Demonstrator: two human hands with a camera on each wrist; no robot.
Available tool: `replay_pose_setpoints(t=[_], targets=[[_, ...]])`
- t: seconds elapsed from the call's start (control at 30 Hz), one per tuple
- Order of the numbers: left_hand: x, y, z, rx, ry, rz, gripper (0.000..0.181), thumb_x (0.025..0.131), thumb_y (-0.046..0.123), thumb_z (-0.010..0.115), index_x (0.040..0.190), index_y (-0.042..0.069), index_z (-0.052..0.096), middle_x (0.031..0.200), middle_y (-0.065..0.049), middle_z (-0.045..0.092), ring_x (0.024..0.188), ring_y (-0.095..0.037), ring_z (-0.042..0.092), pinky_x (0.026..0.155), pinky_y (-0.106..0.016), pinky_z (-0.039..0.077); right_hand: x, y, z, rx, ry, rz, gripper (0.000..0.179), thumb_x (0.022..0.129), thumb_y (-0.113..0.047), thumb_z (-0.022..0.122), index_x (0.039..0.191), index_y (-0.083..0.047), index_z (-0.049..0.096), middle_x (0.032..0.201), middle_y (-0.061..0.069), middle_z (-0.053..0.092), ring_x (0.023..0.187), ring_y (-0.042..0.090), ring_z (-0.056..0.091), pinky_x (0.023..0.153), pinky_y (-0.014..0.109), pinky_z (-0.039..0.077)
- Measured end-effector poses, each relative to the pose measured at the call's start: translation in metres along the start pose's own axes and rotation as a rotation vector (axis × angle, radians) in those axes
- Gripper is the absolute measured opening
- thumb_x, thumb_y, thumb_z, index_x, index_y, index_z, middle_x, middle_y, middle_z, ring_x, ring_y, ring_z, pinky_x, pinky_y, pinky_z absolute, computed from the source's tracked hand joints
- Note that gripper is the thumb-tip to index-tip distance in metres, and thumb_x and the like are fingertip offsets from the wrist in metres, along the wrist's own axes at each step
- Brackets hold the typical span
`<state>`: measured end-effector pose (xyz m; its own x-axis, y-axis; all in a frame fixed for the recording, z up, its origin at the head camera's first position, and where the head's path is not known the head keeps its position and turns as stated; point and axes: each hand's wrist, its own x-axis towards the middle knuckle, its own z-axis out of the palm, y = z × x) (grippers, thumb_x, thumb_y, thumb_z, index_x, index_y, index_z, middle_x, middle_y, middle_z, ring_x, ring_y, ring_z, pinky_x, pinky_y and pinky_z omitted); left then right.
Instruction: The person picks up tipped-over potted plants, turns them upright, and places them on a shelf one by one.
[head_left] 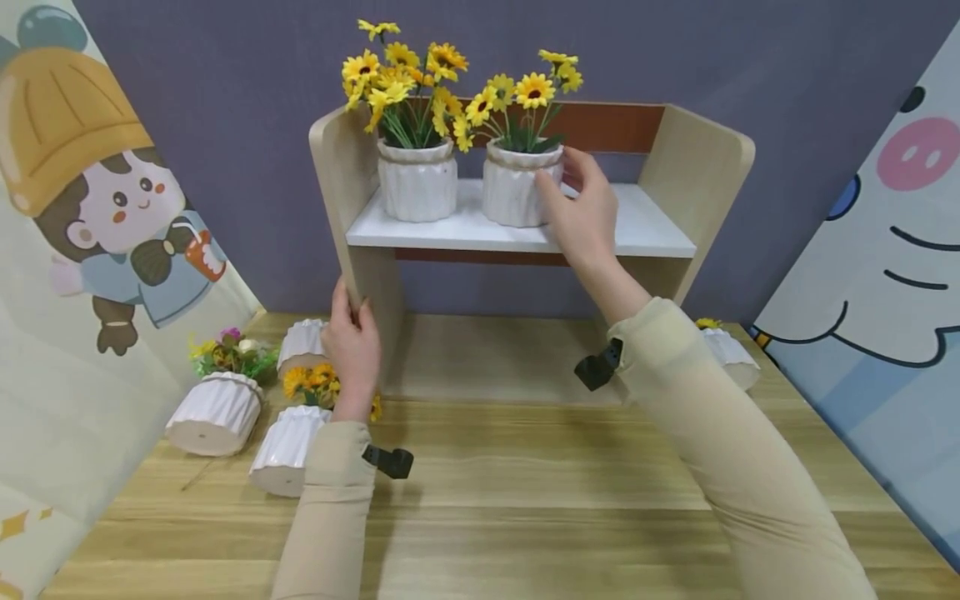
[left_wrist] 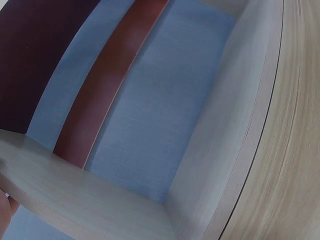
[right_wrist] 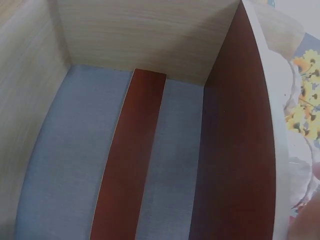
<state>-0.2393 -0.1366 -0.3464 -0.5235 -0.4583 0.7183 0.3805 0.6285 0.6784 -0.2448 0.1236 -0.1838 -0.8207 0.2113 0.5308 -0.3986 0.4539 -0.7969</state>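
A two-tier wooden shelf (head_left: 716, 158) with a white middle board stands on the table. My right hand (head_left: 588, 217) holds the right-hand white flowerpot (head_left: 510, 192) on that board, thumb in front and fingers behind its right side. This pot bears yellow artificial sunflowers. Just left of it stands another white flowerpot (head_left: 417, 185) with a fuller yellow bunch. Lower down, my left hand (head_left: 352, 350) grips the front edge of the shelf's left side panel. In the left wrist view only its fingertips (left_wrist: 6, 210) show beside the panel; the right wrist view shows mostly the lower compartment.
Left of the shelf, white flowerpots lie tipped on the table: one with mixed flowers (head_left: 217, 412), one with orange flowers (head_left: 288, 450), another (head_left: 302, 346) behind. A further white flowerpot (head_left: 729, 357) lies to the right. Behind stands a purple-grey wall (head_left: 225, 125).
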Motion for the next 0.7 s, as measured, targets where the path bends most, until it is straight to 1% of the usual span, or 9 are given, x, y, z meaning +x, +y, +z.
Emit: replay_pose_setpoints(t=[0.1,0.2,0.3,0.37,0.53,0.63,0.7], targets=[[0.0,0.0,-0.001,-0.002,-0.001,-0.001,0.039,0.09,0.02,0.054,0.129,0.018,0.051,0.108,-0.017,0.064,0.088,-0.035,0.064,0.072,-0.048,0.049,-0.005,0.003,-0.003,0.001,0.001,-0.037,0.048,0.087,-0.035,0.056,0.129,-0.012,0.049,0.128,0.003,0.053,0.116,0.013,0.051,0.095,0.025,0.041],[0.0,0.001,-0.001,0.003,0.004,0.004,0.039,0.09,0.019,0.054,0.129,0.018,0.051,0.107,-0.018,0.065,0.086,-0.035,0.064,0.071,-0.049,0.049,-0.01,0.005,-0.007,0.018,-0.004,-0.055,0.046,0.087,-0.032,0.057,0.127,-0.01,0.05,0.127,0.004,0.053,0.116,0.013,0.051,0.095,0.025,0.041],[0.001,0.001,-0.002,0.006,0.01,0.006,0.039,0.09,0.019,0.055,0.129,0.018,0.051,0.107,-0.017,0.065,0.087,-0.035,0.064,0.072,-0.048,0.048,-0.016,0.006,-0.01,0.028,-0.016,-0.063,0.046,0.087,-0.031,0.057,0.127,-0.01,0.05,0.128,0.004,0.052,0.117,0.013,0.051,0.095,0.025,0.041],[0.001,0.001,-0.002,0.002,0.01,0.002,0.039,0.09,0.018,0.055,0.129,0.018,0.051,0.109,-0.017,0.064,0.089,-0.035,0.063,0.073,-0.049,0.048,-0.02,0.007,-0.013,0.029,-0.018,-0.084,0.043,0.089,-0.028,0.055,0.127,-0.009,0.05,0.129,0.005,0.052,0.117,0.014,0.051,0.095,0.026,0.041],[0.0,0.0,-0.003,0.007,0.01,-0.009,0.04,0.09,0.018,0.055,0.129,0.018,0.051,0.109,-0.017,0.064,0.089,-0.036,0.063,0.073,-0.049,0.048,-0.028,0.014,-0.022,0.005,-0.011,-0.165,0.034,0.092,-0.017,0.047,0.125,-0.008,0.053,0.127,0.004,0.055,0.115,0.013,0.052,0.094,0.03,0.043],[0.0,0.001,-0.002,0.012,0.009,-0.003,0.04,0.089,0.018,0.056,0.129,0.018,0.051,0.108,-0.017,0.065,0.088,-0.036,0.063,0.072,-0.049,0.048,-0.032,0.016,-0.03,-0.011,-0.003,-0.201,0.032,0.093,-0.016,0.047,0.122,-0.007,0.055,0.124,0.004,0.057,0.112,0.012,0.054,0.092,0.031,0.044],[0.0,0.002,-0.002,0.01,0.008,-0.001,0.04,0.089,0.018,0.056,0.129,0.018,0.051,0.107,-0.017,0.065,0.087,-0.036,0.063,0.072,-0.049,0.048,-0.034,0.017,-0.034,-0.028,0.004,-0.221,0.031,0.092,-0.017,0.047,0.121,-0.007,0.056,0.121,0.003,0.059,0.109,0.011,0.056,0.089,0.03,0.046]])
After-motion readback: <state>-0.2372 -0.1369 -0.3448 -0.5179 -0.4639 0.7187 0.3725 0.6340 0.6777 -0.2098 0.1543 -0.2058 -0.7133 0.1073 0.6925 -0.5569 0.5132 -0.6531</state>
